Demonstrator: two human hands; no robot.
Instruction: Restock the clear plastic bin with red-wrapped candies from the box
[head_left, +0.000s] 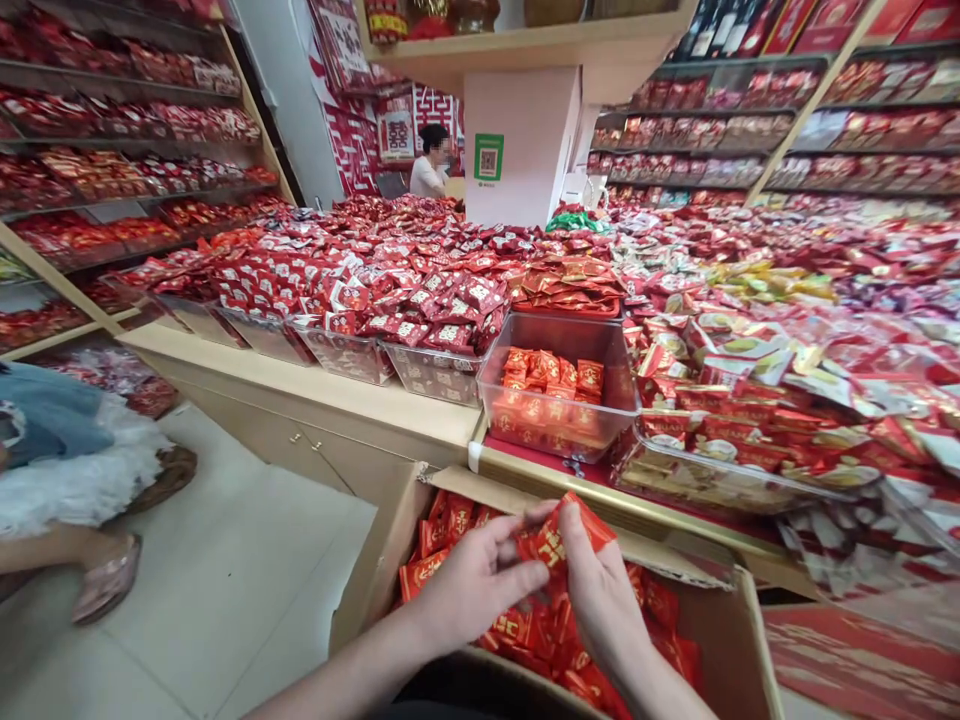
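A red packet with gold print [546,543] is held between my two hands above an open cardboard box [752,640]. My right hand [600,585] pinches it with the thumb on top. On its other side, my left hand [487,570] has its fingers bent around the packet's left edge. Many similar red packets [517,628] lie in the box below. Beyond the box, a clear plastic bin [559,420] on the counter is partly filled with small red packets.
Bins of red packets [442,310] cover the counter [300,382]. Shelves [135,140] stand at the left. A person in white [429,172] is at the back. At the left edge, another person's sandalled foot [109,580] rests on the tiled floor [232,560].
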